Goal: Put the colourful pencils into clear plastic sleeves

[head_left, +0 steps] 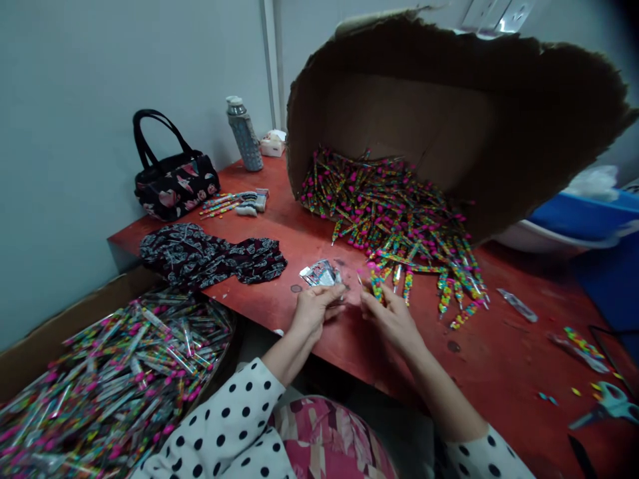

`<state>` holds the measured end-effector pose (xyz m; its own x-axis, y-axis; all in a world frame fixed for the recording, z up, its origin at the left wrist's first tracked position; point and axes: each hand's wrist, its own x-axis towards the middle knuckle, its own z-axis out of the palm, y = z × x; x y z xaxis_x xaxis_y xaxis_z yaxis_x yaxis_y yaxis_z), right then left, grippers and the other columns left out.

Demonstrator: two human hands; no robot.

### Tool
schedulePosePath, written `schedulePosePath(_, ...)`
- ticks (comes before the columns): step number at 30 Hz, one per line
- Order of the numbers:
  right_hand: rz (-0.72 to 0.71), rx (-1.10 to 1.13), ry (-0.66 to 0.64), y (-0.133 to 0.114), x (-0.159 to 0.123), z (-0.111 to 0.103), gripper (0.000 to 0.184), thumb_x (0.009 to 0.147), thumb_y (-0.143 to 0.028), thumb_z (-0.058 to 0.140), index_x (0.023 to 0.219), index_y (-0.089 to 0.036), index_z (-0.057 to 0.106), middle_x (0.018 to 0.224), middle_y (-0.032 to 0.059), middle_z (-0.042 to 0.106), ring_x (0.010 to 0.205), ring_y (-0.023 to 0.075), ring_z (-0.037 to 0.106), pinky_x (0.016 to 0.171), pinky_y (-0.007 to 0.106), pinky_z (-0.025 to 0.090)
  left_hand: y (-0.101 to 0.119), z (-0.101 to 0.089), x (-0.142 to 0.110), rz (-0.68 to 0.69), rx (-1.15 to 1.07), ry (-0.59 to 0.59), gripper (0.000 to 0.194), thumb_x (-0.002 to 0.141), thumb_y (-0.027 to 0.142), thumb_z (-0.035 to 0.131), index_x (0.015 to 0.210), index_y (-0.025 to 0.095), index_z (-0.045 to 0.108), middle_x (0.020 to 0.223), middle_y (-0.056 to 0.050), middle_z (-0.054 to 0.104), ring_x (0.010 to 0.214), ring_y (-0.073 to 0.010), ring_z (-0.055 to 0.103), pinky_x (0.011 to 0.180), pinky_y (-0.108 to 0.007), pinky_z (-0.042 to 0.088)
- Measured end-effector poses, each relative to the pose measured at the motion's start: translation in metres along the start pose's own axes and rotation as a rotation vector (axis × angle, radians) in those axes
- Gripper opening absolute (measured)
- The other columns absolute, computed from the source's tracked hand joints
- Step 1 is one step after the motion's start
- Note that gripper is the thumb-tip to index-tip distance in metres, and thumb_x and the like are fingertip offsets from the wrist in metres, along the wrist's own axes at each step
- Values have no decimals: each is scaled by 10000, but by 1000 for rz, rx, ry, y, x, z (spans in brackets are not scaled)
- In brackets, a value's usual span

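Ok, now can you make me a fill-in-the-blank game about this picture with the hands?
A heap of colourful sticks lies on a ____ tabletop.
The sleeve is white with black ____.
The hand nearest the heap is the person's ____ hand.

The missing words, in order: red, dots, right.

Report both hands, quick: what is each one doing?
Left hand: fingers curled beside the foil packet; cannot tell if holding it.
Right hand: closed, pinching a colourful stick.
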<state>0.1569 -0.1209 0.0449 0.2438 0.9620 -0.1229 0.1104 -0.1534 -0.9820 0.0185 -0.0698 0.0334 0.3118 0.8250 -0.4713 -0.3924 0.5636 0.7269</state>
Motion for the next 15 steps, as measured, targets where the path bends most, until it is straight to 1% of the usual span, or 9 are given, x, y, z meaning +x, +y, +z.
schedulePosePath(2,-6,-37,-4,3,-21,0,433,772,-411,570,1141,-189,532,660,-20,540,535,119,495,489,231,439,2,3,-1,-34,-142,6,216,593,240,753,702,102,627,679,-61,662,604,-126,632,592,-230,529)
schedulePosePath(3,-16,-70,-9,5,-30,1,406,776,-405,567,1120,-190,546,664,-17,544,546,125,498,495,232,436,3,5,-1,-41,-200,7,206,605,227,747,709,103,620,690,-63,665,617,-133,639,606,-239,535)
schedulePosePath(6,-64,-215,14,12,-48,6,279,771,-398,575,955,-190,603,629,-22,531,549,127,484,502,223,413,1,14,-4,-50,-309,12,184,634,212,727,722,114,599,703,-53,666,621,-146,647,618,-266,545)
schedulePosePath(8,-91,-290,48,16,-51,8,237,768,-405,578,868,-191,600,606,-28,522,536,122,468,498,218,396,-2,20,-6,-54,-353,15,179,641,210,720,723,125,585,681,-33,657,581,-135,638,583,-254,541)
schedulePosePath(10,-107,-324,66,18,-50,9,228,770,-412,574,826,-191,590,596,-30,525,527,119,462,494,214,382,-4,25,-8,-62,-375,2,185,642,213,720,715,133,571,653,-18,646,546,-122,625,539,-231,530)
schedulePosePath(15,-105,-313,101,18,-47,9,240,768,-419,575,834,-189,595,616,-24,562,526,119,475,492,212,373,-6,31,-15,-42,-328,-24,190,645,211,717,712,124,562,634,-25,647,519,-117,614,494,-210,514)
